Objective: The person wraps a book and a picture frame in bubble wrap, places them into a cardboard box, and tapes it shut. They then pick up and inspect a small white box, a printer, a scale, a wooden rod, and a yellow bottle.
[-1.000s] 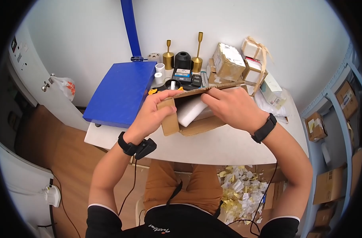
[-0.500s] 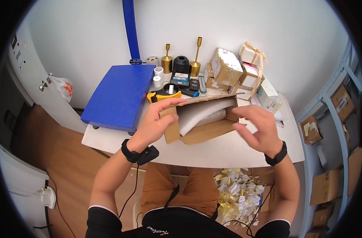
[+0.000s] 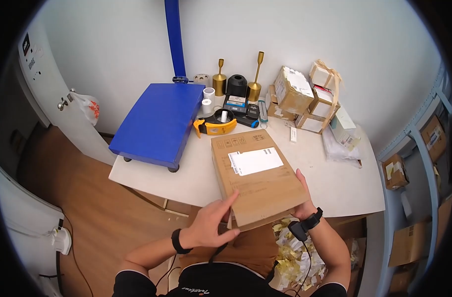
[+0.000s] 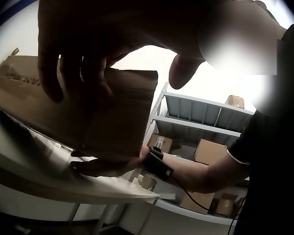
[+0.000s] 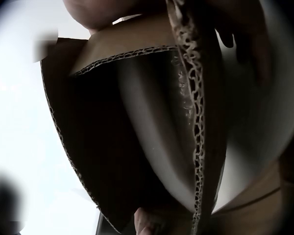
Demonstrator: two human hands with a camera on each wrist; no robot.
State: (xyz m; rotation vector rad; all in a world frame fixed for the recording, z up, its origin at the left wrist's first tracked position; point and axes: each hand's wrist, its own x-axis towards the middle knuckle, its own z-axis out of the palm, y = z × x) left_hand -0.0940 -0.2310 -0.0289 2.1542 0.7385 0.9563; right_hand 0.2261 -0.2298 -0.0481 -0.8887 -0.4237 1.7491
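Observation:
A cardboard box (image 3: 268, 193) is tilted over the table's front edge, its label side up and its open end toward me. My right hand (image 3: 303, 198) holds it at the right, thumb up along the side and fingers underneath. My left hand (image 3: 208, 225) touches the near left corner, index finger straight along the side and thumb stretched apart below. In the left wrist view its fingers (image 4: 51, 78) lie against the cardboard. White foam sheet (image 5: 152, 127) shows inside the box in the right wrist view. A white label (image 3: 255, 161) is stuck on top.
On the table (image 3: 330, 190) behind the box lie a yellow-black tape dispenser (image 3: 217, 124), a blue platform scale (image 3: 159, 123) and gold candlesticks (image 3: 254, 89). Small stacked boxes (image 3: 292, 91) are at the back right. Paper scraps (image 3: 295, 262) lie below the table; blue shelving (image 3: 409, 158) stands right.
The box has turned from lying sideways, open side showing, to label side up with its open end toward me. The right hand let go, then took hold from below; the left hand moved nearer me.

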